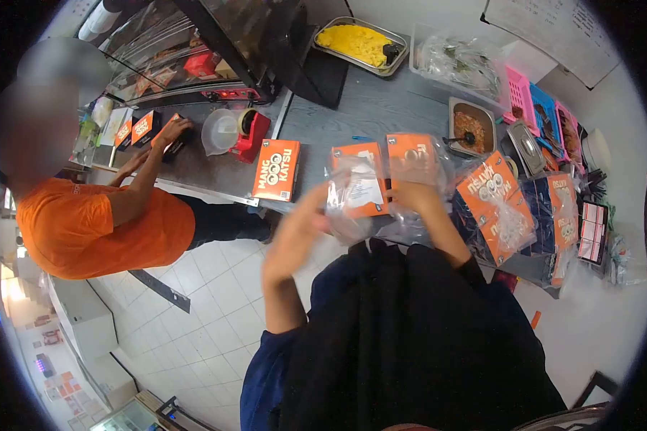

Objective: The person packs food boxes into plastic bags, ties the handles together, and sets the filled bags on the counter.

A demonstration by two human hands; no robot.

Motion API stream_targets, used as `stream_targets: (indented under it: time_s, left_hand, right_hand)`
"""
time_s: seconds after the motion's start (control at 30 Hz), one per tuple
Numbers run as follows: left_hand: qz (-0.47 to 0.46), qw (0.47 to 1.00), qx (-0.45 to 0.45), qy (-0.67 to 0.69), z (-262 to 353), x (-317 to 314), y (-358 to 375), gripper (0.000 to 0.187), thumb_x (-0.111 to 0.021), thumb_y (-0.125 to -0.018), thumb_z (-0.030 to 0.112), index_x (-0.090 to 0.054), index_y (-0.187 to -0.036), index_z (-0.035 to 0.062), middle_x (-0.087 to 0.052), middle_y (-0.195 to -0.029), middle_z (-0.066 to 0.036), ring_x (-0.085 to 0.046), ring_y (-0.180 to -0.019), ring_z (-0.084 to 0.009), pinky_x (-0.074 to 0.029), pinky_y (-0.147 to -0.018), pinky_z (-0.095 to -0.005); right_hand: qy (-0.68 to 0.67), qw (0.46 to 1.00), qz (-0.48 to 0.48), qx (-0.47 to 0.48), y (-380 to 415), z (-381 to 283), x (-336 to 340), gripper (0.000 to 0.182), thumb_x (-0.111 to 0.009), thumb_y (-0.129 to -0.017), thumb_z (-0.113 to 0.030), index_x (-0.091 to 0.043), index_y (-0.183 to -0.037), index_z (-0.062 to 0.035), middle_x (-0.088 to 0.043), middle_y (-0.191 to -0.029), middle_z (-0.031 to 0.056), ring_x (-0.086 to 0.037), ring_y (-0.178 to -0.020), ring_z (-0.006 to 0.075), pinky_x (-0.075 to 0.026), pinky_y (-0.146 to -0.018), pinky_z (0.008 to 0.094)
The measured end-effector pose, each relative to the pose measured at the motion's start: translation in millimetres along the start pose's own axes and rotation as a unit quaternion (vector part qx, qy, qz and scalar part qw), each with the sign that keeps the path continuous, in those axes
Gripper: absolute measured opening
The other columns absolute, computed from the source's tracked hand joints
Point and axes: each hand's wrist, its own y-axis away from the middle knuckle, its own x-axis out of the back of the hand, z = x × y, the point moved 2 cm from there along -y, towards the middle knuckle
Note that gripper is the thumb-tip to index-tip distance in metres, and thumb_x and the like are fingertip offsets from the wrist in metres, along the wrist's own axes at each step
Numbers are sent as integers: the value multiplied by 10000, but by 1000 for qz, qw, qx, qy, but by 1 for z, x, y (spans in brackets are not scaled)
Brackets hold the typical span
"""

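Observation:
Two orange cardboard food boxes stand side by side in front of me, a left box (365, 188) and a right box (412, 154), both inside clear plastic bags. A white paper slip (360, 191) lies over the left box. My right hand (417, 197) reaches over the lower part of the right box, its bent fingers at the clear plastic bag (442, 176). Just left of the left box is my left hand (295, 233), smeared by motion, so its fingers cannot be made out. Another orange box (277, 169), unbagged, sits farther left on the counter.
Bagged boxes (494, 205) crowd the right side beside a tablet (592, 231). Behind are a tray of yellow food (359, 44), a sauce pan (471, 126) and coloured baskets (517, 95). At left, a co-worker in an orange shirt (108, 223) handles boxes near a red tape dispenser (251, 136).

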Motion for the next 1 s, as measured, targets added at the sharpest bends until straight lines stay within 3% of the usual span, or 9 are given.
stream_targets:
  time_s: [0.1,0.13,0.2,0.23,0.33,0.47,0.67,0.87,1.0]
  left_hand:
    - [81,996,35,6,-59,89,-38,592,-556,-880,401,-453,-1275,-28,-523,-1243,-194,-571,-1036,-216,-460,-864,-357]
    - [246,949,111,-163,-81,106,-49,686,-596,-836,475,-438,-1284,-20,-510,-1243,-223,-559,-1064,-246,-456,-873,-377]
    - [242,764,145,-580,-205,160,-56,967,-698,-677,580,-331,-1366,9,-428,-1304,-269,-475,-1172,-346,-410,-923,-476]
    - [248,714,212,-619,-233,155,-59,1167,-756,-545,609,-231,-1416,39,-369,-1315,-295,-400,-1199,-431,-358,-933,-557]
    - [279,728,189,-597,-234,130,-61,1170,-768,-528,568,-219,-1428,63,-395,-1253,-282,-426,-1141,-427,-369,-895,-566]
    - [317,736,227,-553,-233,102,-50,1175,-795,-495,485,-218,-1430,73,-433,-1173,-259,-457,-1081,-410,-395,-861,-535]
    - [320,814,200,-442,-167,48,-22,1089,-805,-522,389,-283,-1416,52,-469,-1149,-248,-481,-1087,-386,-415,-910,-442]
    - [271,880,7,-391,26,9,-44,1008,-790,-579,331,-307,-1405,10,-486,-1174,-263,-497,-1084,-340,-393,-938,-421]
    - [168,864,-163,-446,102,-38,-81,984,-777,-573,379,-346,-1366,-14,-517,-1080,-262,-504,-1032,-365,-418,-895,-419]
  right_hand:
    - [25,986,151,72,8,24,-11,605,-676,-750,-382,-495,-1225,-53,-485,-1264,197,-482,-1164,344,-398,-957,420]
    - [9,973,203,106,14,25,-15,578,-669,-759,-374,-502,-1202,-43,-516,-1220,205,-505,-1137,343,-403,-949,423]
    - [-143,972,158,100,22,20,-22,531,-661,-777,-327,-501,-1177,-16,-550,-1126,209,-542,-1073,336,-419,-918,411]
    - [-218,962,139,94,26,16,-24,508,-657,-786,-303,-501,-1164,-2,-568,-1079,210,-560,-1041,332,-428,-902,406]
    - [-324,946,6,31,57,-19,16,440,-628,-829,-232,-497,-1158,30,-587,-1012,200,-577,-992,321,-445,-857,383]
    - [-358,914,109,155,80,-19,-2,305,-604,-854,-168,-569,-1072,42,-611,-970,204,-621,-868,290,-476,-749,360]
    - [-406,911,59,47,104,-16,15,222,-585,-867,-113,-593,-1026,42,-645,-893,161,-638,-820,233,-491,-731,312]
    - [-699,698,155,-14,100,-2,24,222,-563,-913,-159,-596,-1062,2,-634,-876,74,-609,-890,115,-495,-753,291]
    - [-743,608,258,106,110,-32,94,605,-573,-878,-453,-407,-1305,-59,-554,-1146,99,-550,-1055,179,-447,-888,344]
